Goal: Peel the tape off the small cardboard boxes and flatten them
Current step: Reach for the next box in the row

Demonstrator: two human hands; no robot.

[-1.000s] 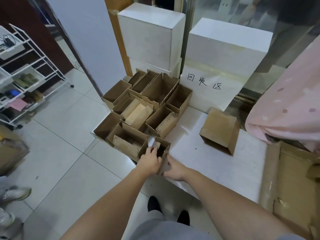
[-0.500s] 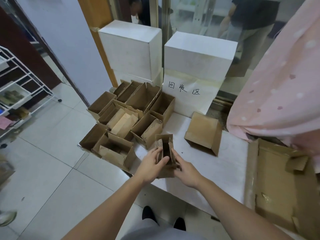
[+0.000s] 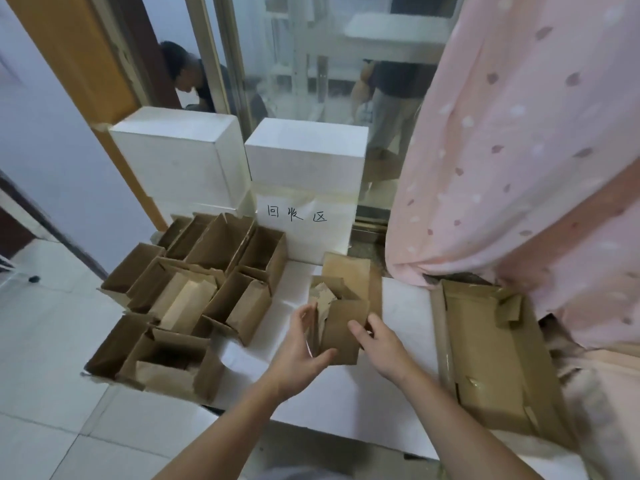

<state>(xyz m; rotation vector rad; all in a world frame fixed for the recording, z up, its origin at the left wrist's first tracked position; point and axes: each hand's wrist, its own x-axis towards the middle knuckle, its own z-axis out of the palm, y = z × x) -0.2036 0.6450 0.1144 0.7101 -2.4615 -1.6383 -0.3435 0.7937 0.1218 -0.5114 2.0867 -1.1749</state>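
A small open cardboard box [image 3: 341, 322] is held above the white sheet [image 3: 398, 341], between both my hands. My left hand [image 3: 301, 344] cups its left side and bottom, thumb under the box. My right hand [image 3: 379, 341] grips its right edge with the thumb on the front face. Torn paper or tape shows inside its open top. A cluster of several small open boxes [image 3: 194, 296] stands on the left. Another small box [image 3: 349, 271] lies on its side just behind the held one.
A large flattened carton [image 3: 491, 358] lies at the right. A pink dotted cloth [image 3: 519, 168] hangs over the right side. Two white foam boxes [image 3: 242, 161] and a hand-lettered paper sign [image 3: 298, 216] stand at the back. People are visible behind the glass.
Both hands have lifted the small box from the front of the cluster and brought it right and up, above the sheet. The camera has tilted up.
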